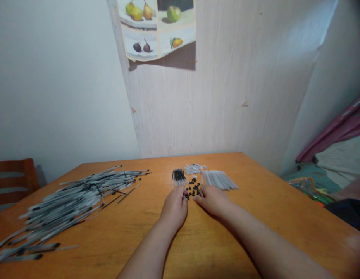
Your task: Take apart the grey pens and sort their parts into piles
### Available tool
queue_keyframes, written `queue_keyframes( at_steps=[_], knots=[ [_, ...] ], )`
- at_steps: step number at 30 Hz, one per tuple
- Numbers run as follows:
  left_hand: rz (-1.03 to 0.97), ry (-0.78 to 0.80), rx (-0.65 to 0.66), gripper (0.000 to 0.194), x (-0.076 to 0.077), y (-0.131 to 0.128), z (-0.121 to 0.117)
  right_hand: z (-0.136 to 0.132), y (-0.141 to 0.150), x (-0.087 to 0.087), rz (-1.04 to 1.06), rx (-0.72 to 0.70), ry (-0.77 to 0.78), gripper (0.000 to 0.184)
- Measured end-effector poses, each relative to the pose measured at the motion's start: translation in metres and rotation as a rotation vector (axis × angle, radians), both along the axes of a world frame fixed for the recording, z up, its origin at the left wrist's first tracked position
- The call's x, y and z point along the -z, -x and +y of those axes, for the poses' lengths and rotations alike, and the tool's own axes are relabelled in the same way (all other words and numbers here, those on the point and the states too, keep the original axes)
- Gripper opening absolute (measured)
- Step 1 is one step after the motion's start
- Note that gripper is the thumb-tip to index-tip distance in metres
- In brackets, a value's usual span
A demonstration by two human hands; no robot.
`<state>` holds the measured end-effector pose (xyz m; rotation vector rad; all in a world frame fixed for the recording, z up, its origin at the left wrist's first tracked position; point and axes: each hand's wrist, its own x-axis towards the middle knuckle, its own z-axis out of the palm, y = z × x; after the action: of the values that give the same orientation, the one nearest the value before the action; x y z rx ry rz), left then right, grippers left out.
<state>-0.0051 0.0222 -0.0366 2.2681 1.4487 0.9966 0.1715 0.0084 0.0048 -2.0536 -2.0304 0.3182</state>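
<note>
Small black pen caps (193,188) lie scattered on the table between my two hands. My left hand (174,206) rests at their left side, fingers curled together, with dark pieces right at the fingertips. On the other side my right hand (214,199) is closed too, thumb and forefinger touching the edge of the scatter. What either hand pinches is hidden or too small to make out. Just beyond the left hand lies a row of black pen refills (179,175). Clear pen barrels (219,179) lie side by side beyond the right hand. Small whitish clear pieces (193,168) sit behind the caps.
A large loose pile of pens (72,197) with black ends spreads over the left of the wooden table (203,244). A wooden chair (15,182) stands at the left. Fruit pictures (159,27) hang on the wall. Fabric (342,162) is heaped at the right.
</note>
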Motion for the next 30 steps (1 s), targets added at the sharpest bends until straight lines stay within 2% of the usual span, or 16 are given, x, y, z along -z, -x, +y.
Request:
queue_keyframes(
  at_steps=[5, 13, 20, 30],
  knots=[
    [0.002, 0.016, -0.014, 0.018, -0.003, -0.001, -0.001, -0.002, 0.002, -0.003, -0.008, -0.009, -0.010, 0.030],
    [-0.066, -0.008, -0.017, 0.017, -0.003, 0.000, -0.001, 0.001, -0.004, 0.003, -0.003, -0.056, -0.021, 0.032],
    [-0.246, 0.025, -0.090, 0.016, -0.003, 0.003, 0.004, -0.001, -0.007, 0.000, -0.004, -0.107, -0.008, 0.030],
    [-0.656, 0.131, -0.209, 0.018, -0.004, 0.010, 0.008, -0.002, -0.010, -0.003, 0.001, -0.162, 0.016, 0.028]
  ],
)
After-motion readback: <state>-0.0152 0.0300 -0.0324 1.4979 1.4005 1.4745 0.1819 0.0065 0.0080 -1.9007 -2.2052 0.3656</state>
